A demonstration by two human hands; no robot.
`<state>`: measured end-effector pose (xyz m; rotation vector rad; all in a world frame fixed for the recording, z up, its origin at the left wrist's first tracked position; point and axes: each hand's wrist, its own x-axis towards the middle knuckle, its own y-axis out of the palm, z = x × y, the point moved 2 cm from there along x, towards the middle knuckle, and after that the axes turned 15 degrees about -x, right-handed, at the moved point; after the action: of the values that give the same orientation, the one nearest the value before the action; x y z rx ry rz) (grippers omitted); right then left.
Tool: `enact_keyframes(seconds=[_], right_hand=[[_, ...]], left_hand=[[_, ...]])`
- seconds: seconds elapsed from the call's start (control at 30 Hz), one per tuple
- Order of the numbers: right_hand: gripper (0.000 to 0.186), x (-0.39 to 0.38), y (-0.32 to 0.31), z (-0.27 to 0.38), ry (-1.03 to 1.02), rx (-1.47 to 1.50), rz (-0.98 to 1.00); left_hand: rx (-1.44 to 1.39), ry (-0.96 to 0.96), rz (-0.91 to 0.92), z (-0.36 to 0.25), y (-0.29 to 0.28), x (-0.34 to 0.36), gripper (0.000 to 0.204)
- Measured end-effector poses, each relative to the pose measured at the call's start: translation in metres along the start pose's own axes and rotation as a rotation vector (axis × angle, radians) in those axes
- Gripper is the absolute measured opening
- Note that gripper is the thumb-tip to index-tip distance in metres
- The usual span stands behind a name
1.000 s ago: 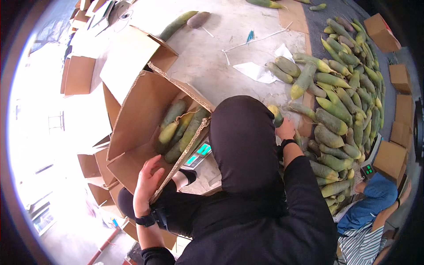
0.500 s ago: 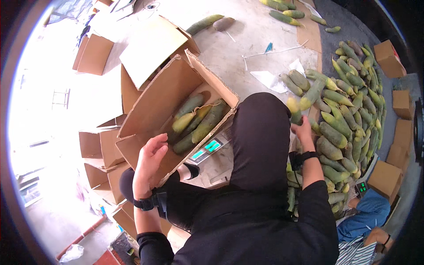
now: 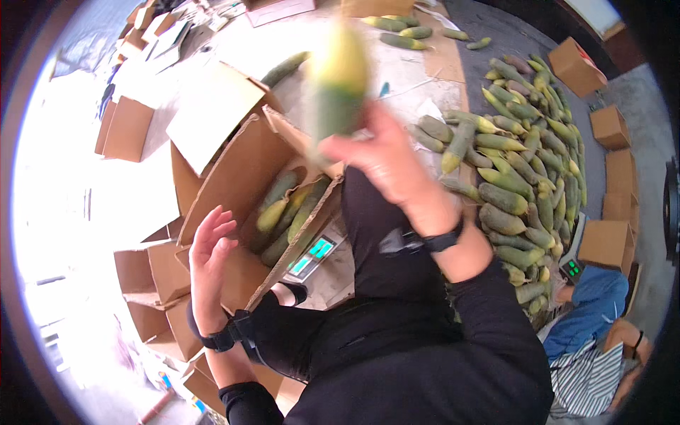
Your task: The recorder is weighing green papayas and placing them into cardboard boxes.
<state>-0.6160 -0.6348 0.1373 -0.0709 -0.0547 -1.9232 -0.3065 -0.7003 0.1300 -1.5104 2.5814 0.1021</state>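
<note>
Raised in my right hand [image 3: 389,166] is a thick green radish [image 3: 340,88] with a yellow end, blurred by motion, above the far right corner of an open cardboard box [image 3: 234,170]. Several green radishes [image 3: 306,209] lie inside that box, side by side. My left hand [image 3: 210,244] is empty, its fingers loosely apart, over the box's near left side. Beneath the box, a scale with a lit green display [image 3: 312,259] shows beside my leg.
A large heap of green radishes [image 3: 503,198] spreads to my right. Stacked open boxes [image 3: 152,273] stand at left, with more cardboard boxes [image 3: 610,127] along the right. At lower right, another person in jeans [image 3: 595,294] sits by a second scale [image 3: 571,268].
My right hand has lifted the radish from beside the heap and swung it up and left toward the box. My left hand stays near the box's left side. The view has shifted right.
</note>
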Motion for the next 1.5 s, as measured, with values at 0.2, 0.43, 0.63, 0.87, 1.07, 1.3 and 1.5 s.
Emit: enact_keyframes(seconds=[0.2,0.43,0.63,0.87,1.07,1.3,1.5], right_hand=[[0.054,-0.034,0.125,-0.028,0.012,-0.001,0.314],[0.033,-0.043,0.122,-0.041,-0.069,-0.417,0.449],[0.018,-0.033,0.022,-0.007,-0.158,-0.284,0.114],[0.018,-0.058,-0.132,-0.064,0.101,-0.548,-0.293],[0.021,-0.155,-0.219,-0.192,0.456,-1.210,-0.257],[0.019,-0.307,-0.221,-0.290,0.732,-1.417,0.209],[0.058,-0.370,-0.188,-0.295,0.924,-1.750,0.656]], left_hand=[[-0.260,0.071,0.133,-0.011,0.016,0.001,0.084],[-0.341,-0.102,-0.090,0.020,0.006,-0.004,0.067],[0.567,0.001,-0.062,0.060,-0.028,0.013,0.063],[0.594,-0.189,-0.116,0.083,-0.054,0.017,0.048],[0.412,-0.227,-0.048,0.073,-0.039,0.005,0.042],[0.308,-0.264,0.005,0.052,-0.021,-0.013,0.041],[0.385,-0.220,0.065,0.058,-0.003,-0.034,0.037]])
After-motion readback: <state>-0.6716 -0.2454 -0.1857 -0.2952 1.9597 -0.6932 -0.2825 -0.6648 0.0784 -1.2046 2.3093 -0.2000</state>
